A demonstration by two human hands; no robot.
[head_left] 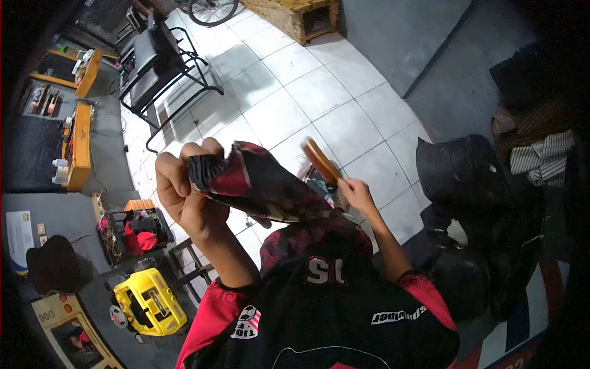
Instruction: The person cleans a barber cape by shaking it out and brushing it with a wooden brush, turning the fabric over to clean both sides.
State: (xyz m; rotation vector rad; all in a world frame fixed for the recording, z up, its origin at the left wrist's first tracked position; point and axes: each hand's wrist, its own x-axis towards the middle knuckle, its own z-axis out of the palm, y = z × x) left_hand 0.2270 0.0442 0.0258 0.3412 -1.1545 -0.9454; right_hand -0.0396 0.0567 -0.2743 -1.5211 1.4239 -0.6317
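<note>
My left hand (192, 184), raised on the left, is closed on a dark red and black garment (258, 184). The garment has a black ribbed edge at my fingers and stretches right and down toward my chest. Across from it, my right hand (354, 192) grips a long brown wooden brush (321, 161) by its lower end, its broad part slanting up and left. Its bristles do not show clearly. Below the brush, partly hidden behind the garment, is a small patch of multicoloured material (319, 187).
A black chair (157, 67) stands on the white tiled floor (276, 92) at upper left. Wooden shelves (78, 147) hang at the left. Lower left are a yellow toy car (150, 301) and a box of clothes (138, 234). Dark seating (458, 166) and folded clothes (541, 161) lie right.
</note>
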